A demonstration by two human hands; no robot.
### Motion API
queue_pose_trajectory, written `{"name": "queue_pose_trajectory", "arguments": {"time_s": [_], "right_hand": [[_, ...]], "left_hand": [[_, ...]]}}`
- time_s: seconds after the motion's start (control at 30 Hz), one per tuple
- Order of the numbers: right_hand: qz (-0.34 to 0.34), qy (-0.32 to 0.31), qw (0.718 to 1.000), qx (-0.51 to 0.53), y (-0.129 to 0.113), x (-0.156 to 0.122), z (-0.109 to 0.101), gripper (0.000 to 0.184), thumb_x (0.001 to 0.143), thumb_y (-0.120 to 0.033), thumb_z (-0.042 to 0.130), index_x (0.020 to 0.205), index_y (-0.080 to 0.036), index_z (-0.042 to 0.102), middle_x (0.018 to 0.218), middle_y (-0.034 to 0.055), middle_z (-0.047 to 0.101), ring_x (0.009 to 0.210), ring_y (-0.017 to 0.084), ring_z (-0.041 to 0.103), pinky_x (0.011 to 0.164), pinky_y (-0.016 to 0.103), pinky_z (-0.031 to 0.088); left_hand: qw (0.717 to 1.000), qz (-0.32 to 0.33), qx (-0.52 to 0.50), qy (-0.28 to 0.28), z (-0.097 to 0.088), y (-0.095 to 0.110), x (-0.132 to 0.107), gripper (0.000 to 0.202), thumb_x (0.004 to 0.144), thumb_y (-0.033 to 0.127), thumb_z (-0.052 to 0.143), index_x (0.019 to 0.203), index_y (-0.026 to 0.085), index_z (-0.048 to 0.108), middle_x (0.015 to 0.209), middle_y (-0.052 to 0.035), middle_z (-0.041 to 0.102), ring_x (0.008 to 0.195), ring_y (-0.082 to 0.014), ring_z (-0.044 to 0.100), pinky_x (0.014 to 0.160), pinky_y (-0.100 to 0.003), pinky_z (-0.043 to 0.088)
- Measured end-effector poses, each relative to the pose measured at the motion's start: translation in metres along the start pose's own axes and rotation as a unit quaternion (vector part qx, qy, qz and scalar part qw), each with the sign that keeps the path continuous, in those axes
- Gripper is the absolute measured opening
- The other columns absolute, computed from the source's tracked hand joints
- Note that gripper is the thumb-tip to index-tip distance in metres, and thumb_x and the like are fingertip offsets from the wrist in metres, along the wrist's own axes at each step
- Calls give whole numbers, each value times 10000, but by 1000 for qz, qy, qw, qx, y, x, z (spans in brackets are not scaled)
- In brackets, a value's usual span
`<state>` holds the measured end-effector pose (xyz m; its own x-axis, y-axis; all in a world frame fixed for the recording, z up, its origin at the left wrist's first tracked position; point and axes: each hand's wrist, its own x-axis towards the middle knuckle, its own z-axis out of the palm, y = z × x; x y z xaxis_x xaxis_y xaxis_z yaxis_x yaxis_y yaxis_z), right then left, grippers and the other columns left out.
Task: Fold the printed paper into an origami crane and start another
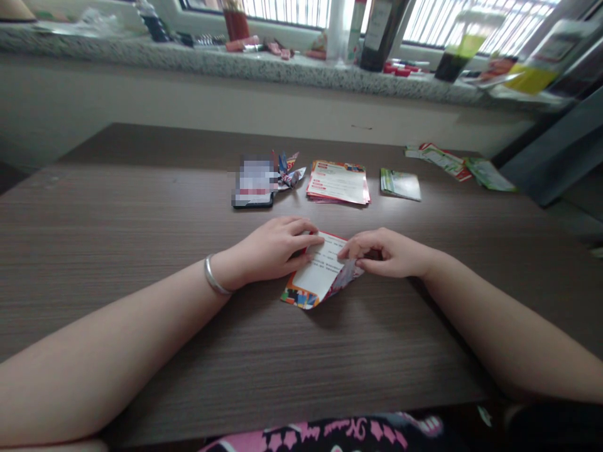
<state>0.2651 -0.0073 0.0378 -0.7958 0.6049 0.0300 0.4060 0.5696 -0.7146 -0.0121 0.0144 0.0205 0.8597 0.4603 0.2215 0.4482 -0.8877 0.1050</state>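
Well, the brown tabletop (pixel 188 351) runs on to either side of the printed paper (pixel 318 275) and down to its own near edge, with a paper stack (pixel 338 182) just beyond. The left hand (pixel 282 248) lies with fingers spread on the printed paper's left side; the right hand (pixel 389 252) pinches its lifted right edge. Cream, dark-lettered, it ends in a multicoloured near corner.

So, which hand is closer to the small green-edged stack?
The right hand: it is on the near side of the green-edged stack, not touching it. The left hand is farther off, nearer the person and well to the left.
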Motion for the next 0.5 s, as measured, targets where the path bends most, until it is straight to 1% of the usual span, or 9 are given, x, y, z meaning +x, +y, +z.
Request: {"name": "queue_pose_trajectory", "arguments": {"time_s": [0.13,0.27,0.4,0.5], "right_hand": [[7,-16,1000,8,1,0,-2,144,864,-211,564,948,-192,680,1031,52,726,926,160,662,844,308,516],[15,-19,1000,-1,2,0,-4,177,901,-249,532,963,-183,684,1009,53,726,910,151,662,829,294,515],[39,14,999,-10,6,0,-4,202,907,-283,534,951,-184,704,907,33,733,793,133,658,754,265,516],[63,57,996,-8,8,1,-2,206,889,-311,568,949,-188,722,874,26,744,755,133,661,719,255,516]], "left_hand": [[1000,-7,-2,-5,-1,1,0,370,945,331,479,1281,228,595,1262,-130,568,1180,-252,530,1015,-424,443],[1000,-5,-7,-7,-1,3,1,357,947,353,484,1262,242,609,1246,-123,574,1165,-250,542,1004,-430,455],[1000,9,-9,2,-2,4,2,355,936,323,501,1244,197,623,1253,-128,611,1171,-257,561,1007,-429,472],[1000,7,-29,-1,-3,4,2,345,928,275,505,1235,176,629,1250,-99,647,1191,-243,571,1026,-405,478]]}}
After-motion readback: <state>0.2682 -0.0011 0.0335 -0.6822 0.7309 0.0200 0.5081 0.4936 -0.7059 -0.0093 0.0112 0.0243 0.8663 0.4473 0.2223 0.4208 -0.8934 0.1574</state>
